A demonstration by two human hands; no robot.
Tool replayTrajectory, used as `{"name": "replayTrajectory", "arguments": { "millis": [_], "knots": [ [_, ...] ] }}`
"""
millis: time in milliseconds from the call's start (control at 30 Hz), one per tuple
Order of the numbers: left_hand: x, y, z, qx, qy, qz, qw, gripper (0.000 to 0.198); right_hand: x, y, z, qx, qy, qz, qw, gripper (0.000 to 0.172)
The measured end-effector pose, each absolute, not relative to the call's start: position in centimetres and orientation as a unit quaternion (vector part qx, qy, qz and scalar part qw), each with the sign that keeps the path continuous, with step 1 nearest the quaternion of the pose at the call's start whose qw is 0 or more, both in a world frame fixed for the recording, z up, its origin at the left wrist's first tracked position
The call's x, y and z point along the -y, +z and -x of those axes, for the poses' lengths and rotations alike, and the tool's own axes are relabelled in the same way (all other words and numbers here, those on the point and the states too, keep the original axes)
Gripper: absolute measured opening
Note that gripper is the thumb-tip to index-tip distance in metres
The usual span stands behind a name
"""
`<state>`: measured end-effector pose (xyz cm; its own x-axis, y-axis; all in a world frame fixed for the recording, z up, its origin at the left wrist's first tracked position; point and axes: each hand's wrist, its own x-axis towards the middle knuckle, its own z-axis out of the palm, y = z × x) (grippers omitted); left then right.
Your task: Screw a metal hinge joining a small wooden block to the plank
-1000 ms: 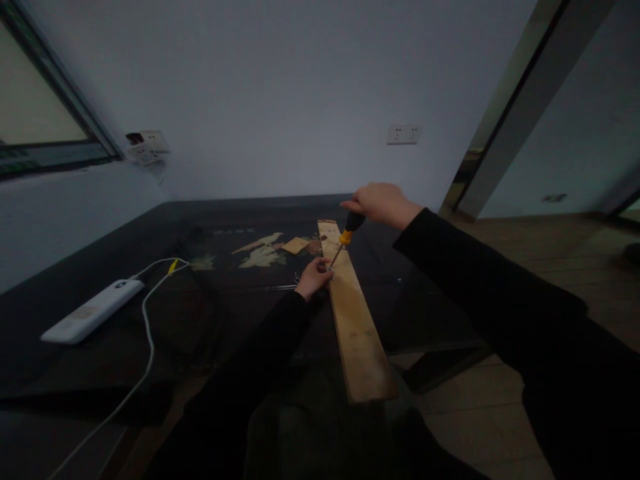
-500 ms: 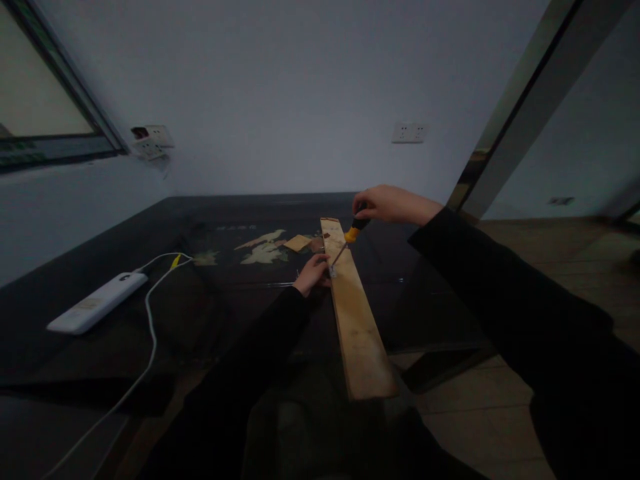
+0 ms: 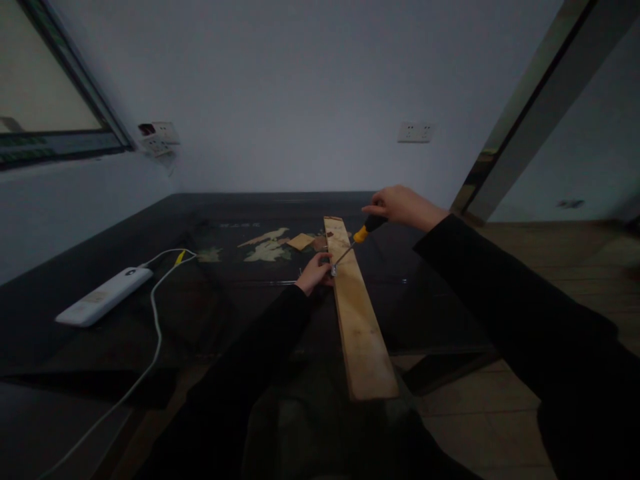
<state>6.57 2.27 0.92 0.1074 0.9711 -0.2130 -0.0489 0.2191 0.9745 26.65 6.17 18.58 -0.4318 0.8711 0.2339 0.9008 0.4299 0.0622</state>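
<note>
A long pale wooden board (image 3: 361,327) lies lengthwise before me, its near end jutting past the table edge. My right hand (image 3: 400,205) is closed round the black end of a yellow-and-black screwdriver (image 3: 361,233). The shaft slants down to the left, and its tip meets a small shiny metal piece (image 3: 334,271) at the board's left edge. My left hand (image 3: 316,272) is closed at that same edge, thumb and fingers pinching at the metal piece. Its lower fingers are partly hidden, and the metal's exact kind is too small to make out.
The board rests on a dark glossy table (image 3: 260,313) with a floral picture. A small square wooden piece (image 3: 301,241) lies left of the board. Farther left are a white power bank (image 3: 105,297) and its white cable (image 3: 157,327). A wall (image 3: 300,100) stands behind.
The screwdriver now leans lower to the right, as my right hand has shifted slightly right. My left hand stays by the metal piece. The whole view has shifted a little.
</note>
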Motion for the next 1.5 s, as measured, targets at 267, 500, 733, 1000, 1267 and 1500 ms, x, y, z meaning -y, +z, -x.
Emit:
{"name": "replayTrajectory", "arguments": {
  "millis": [267,500,733,1000,1267,1500],
  "knots": [
    [-2.0,0.8,-6.4,-0.484,0.443,-0.47,0.591,0.034,-5.7,20.2,-25.9,0.882,0.014,0.458,0.111,0.037],
    [-1.8,0.9,-6.4,-0.488,0.443,-0.478,0.581,0.033,-5.9,20.8,-25.8,0.912,0.081,0.395,0.079,0.036],
    [-2.3,0.4,-6.4,-0.489,0.439,-0.491,0.571,0.038,-4.9,19.8,-24.1,0.893,0.03,0.431,0.123,0.03],
    [-2.5,0.3,-6.5,-0.487,0.44,-0.495,0.57,0.039,-4.5,18.8,-23.2,0.873,-0.075,0.458,0.148,0.037],
    [-2.6,0.1,-6.4,-0.488,0.438,-0.495,0.571,0.04,-5.7,19.2,-24.1,0.918,0.034,0.371,0.132,0.037],
    [-2.2,0.8,-6.5,-0.495,0.43,-0.496,0.569,0.042,-5.7,18.6,-23.8,0.907,0.024,0.377,0.185,0.027]
  ]
}}
